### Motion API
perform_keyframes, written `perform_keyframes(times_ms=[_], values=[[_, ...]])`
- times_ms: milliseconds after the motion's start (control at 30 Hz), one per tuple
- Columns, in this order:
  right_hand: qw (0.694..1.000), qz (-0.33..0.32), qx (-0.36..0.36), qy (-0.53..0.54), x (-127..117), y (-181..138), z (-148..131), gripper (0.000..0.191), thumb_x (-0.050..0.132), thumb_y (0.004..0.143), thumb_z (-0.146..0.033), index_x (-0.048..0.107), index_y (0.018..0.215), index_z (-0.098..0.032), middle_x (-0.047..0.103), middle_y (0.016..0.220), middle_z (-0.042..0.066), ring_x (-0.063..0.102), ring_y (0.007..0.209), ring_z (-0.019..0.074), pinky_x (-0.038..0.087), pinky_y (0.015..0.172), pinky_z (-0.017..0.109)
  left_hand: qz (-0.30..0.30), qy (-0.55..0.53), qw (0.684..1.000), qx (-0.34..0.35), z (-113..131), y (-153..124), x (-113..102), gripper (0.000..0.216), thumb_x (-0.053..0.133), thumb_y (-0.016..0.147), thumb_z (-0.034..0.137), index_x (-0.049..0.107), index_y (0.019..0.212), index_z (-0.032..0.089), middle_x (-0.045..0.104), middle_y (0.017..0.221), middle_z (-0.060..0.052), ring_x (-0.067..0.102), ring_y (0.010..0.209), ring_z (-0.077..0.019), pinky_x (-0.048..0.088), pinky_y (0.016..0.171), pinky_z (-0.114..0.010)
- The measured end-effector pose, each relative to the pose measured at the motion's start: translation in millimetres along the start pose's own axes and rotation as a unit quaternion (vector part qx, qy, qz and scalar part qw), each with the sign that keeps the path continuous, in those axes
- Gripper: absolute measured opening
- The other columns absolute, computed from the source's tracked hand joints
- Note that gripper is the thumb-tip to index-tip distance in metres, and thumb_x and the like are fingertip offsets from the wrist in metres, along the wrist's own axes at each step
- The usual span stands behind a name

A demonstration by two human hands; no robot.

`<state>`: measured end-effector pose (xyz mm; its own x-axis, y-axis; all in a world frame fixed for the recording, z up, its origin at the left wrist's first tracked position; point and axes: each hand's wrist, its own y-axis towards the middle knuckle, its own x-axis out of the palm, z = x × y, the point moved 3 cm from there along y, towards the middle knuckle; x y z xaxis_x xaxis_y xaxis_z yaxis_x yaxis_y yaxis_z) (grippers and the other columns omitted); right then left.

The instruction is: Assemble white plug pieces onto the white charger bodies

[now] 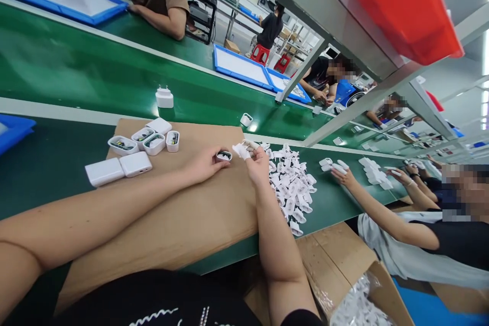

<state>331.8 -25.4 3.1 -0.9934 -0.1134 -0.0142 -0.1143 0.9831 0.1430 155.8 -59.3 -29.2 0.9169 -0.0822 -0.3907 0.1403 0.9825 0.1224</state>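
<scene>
My left hand is closed around a white charger housing, its open end showing circuit parts inside. Just to the right, my right hand grips a white plug cover with pins, apart from the housing; a finger cover seems to sit on a fingertip. A big heap of white plug covers lies beside my right wrist. On the cardboard sheet to the left stand several open housings with circuit parts inside. Near them, white closed-sided housings lie on their sides.
A white charger and a small housing sit on the green conveyor belt. A metal frame with a red bin overhangs at right. Below is a carton of white parts. A co-worker's hand works at right.
</scene>
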Motion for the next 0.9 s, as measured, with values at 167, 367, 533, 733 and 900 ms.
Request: perform_keyframes(times_ms=[167, 367, 533, 733, 900], values=[[0.999, -0.017, 0.021, -0.021, -7.2, 1.9, -1.8, 0.041, 0.078, 0.072, -0.045, 0.065, 0.103, -0.021, 0.071, 0.101, 0.005, 0.068, 0.08, 0.0172, 0.058, 0.072, 0.031, 0.017, -0.03, 0.998, -0.046, -2.3, -1.9, -2.5, 0.05, 0.074, 0.081, 0.041, 0.063, 0.125, 0.018, 0.071, 0.097, -0.005, 0.066, 0.087, -0.0224, 0.051, 0.081, -0.034], [0.981, -0.008, -0.049, -0.19, -8.5, -0.6, 1.0, 0.025, 0.072, 0.078, -0.038, 0.07, 0.095, -0.019, 0.072, 0.094, 0.006, 0.067, 0.084, 0.0201, 0.056, 0.081, 0.035, 0.01, -0.024, 0.999, -0.039, 4.8, -3.8, -7.8, 0.041, 0.072, 0.083, 0.039, 0.066, 0.119, 0.021, 0.067, 0.082, -0.001, 0.065, 0.082, -0.0217, 0.051, 0.079, -0.033], [0.945, -0.045, -0.064, -0.317, -10.6, -1.5, 10.2, 0.04, 0.067, 0.083, -0.03, 0.066, 0.121, -0.02, 0.071, 0.118, 0.01, 0.067, 0.093, 0.0199, 0.056, 0.086, 0.036, 0.008, -0.027, 0.999, -0.03, 6.4, -4.7, -9.1, 0.039, 0.07, 0.084, 0.037, 0.067, 0.119, 0.021, 0.066, 0.079, -0.001, 0.064, 0.079, -0.0211, 0.051, 0.075, -0.032], [0.959, 0.001, -0.086, -0.269, -7.1, -2.7, 8.3, 0.026, 0.062, 0.087, -0.028, 0.069, 0.112, -0.022, 0.074, 0.109, 0.006, 0.068, 0.096, 0.0212, 0.055, 0.089, 0.037, 0.012, -0.03, 0.999, -0.032, 1.8, -1.8, -8.9, 0.041, 0.073, 0.081, 0.036, 0.066, 0.118, 0.019, 0.066, 0.077, 0.0, 0.063, 0.074, -0.0196, 0.05, 0.071, -0.031], [0.886, -0.077, -0.224, -0.4, 17.3, -17.1, -14.1, 0.042, 0.048, 0.084, -0.006, 0.068, 0.119, -0.02, 0.071, 0.109, 0.008, 0.06, 0.103, 0.0246, 0.05, 0.093, 0.039, 0.012, -0.042, 0.999, -0.004, 1.9, -1.4, -8.3, 0.044, 0.073, 0.082, 0.043, 0.065, 0.118, 0.018, 0.067, 0.08, -0.001, 0.061, 0.072, -0.019, 0.048, 0.067, -0.03]])
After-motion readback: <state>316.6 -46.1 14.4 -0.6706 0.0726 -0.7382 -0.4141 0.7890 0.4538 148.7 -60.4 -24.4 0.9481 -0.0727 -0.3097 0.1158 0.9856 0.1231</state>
